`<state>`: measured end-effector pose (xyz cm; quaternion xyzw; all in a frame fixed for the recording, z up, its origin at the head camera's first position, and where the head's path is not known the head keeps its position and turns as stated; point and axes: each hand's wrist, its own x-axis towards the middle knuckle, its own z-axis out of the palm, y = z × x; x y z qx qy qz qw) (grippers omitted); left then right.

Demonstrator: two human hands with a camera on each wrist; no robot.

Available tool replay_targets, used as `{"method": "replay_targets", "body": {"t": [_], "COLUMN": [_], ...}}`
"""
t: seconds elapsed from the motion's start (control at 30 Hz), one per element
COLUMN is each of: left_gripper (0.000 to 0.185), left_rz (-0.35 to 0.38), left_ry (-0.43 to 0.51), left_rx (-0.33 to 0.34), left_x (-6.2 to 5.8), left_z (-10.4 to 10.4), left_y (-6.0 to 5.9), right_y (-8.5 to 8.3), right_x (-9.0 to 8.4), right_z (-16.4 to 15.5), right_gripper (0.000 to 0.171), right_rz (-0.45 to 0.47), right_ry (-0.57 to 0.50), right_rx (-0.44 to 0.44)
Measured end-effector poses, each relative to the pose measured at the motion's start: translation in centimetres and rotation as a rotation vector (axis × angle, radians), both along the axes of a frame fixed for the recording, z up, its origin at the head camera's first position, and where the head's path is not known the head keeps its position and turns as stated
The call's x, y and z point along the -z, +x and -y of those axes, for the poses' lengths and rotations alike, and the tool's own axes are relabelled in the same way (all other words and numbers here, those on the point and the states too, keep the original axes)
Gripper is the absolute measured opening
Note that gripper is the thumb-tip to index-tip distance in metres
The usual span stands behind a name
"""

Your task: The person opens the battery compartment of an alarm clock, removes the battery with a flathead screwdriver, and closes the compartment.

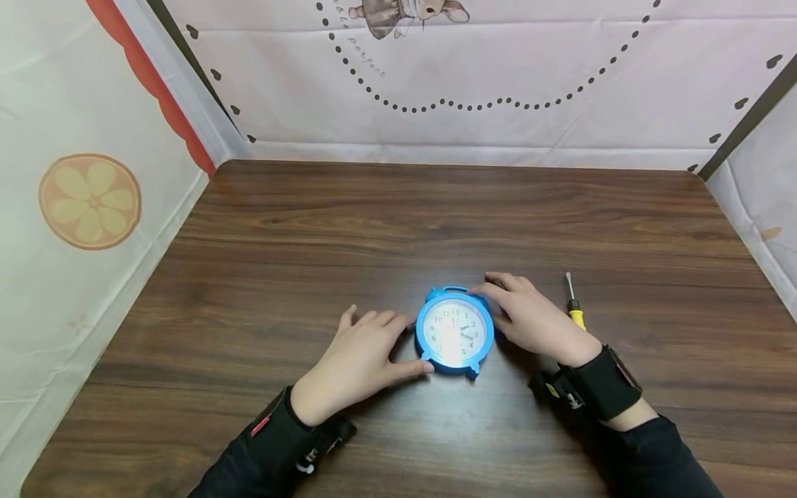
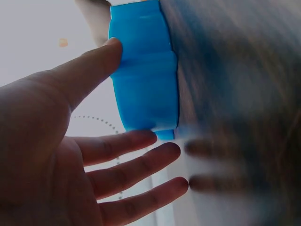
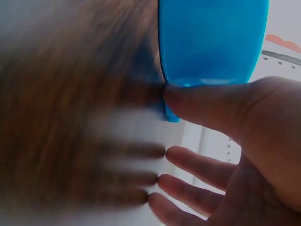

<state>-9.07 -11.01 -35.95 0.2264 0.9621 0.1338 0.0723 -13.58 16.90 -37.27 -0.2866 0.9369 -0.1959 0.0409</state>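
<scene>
Blue plastic frames the round alarm clock [image 1: 455,332], which lies face up on the dark wooden table [image 1: 398,214], near the front edge and between the two hands. The left hand [image 1: 360,360] rests flat on the table just beside the clock's left rim; its fingers [image 2: 127,162] are straight and a little spread, with the thumb tip touching the lower left of the case and the forefinger reaching toward the upper left (the left wrist view shows the thumb pressed against the blue side wall). The right hand [image 1: 532,318] lies along the clock's right rim, its fingers [image 3: 197,169] likewise straight and apart, the thumb set against the case and the forefinger reaching to the top by the small handle. Neither hand curls round the clock; both merely bracket it. Judging from this, the work in hand is steadying or taking hold of the clock, and it would go best with even pressure from both sides, on the rim and not the glass face, so the case does not skid on the smooth wood or tip on its small feet. A screwdriver [image 1: 574,308] with a yellow handle lies on the table just beyond the right hand, partly hidden by it. No box, tray or other container shows in any view, so nothing is held in one.
</scene>
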Motion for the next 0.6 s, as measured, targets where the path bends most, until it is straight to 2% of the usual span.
{"method": "replay_targets", "body": {"t": [0.23, 0.43, 0.6], "left_gripper": [0.056, 0.045, 0.036], "left_rz": [-0.021, -0.079, -0.095], "left_ry": [0.055, 0.103, 0.124], "left_rx": [-0.003, 0.007, 0.000], "left_x": [-0.1, 0.0, 0.3], "left_z": [0.9, 1.2, 1.2], "left_y": [-0.4, -0.7, -0.9], "right_y": [1.6, 3.0, 3.9], "right_x": [-0.2, -0.3, -0.2], "right_z": [0.0, 0.1, 0.0], "right_gripper": [0.044, 0.049, 0.049], "right_rz": [-0.105, -0.088, -0.079], "right_ry": [0.084, 0.101, 0.099], "right_rx": [0.003, 0.025, 0.034]}}
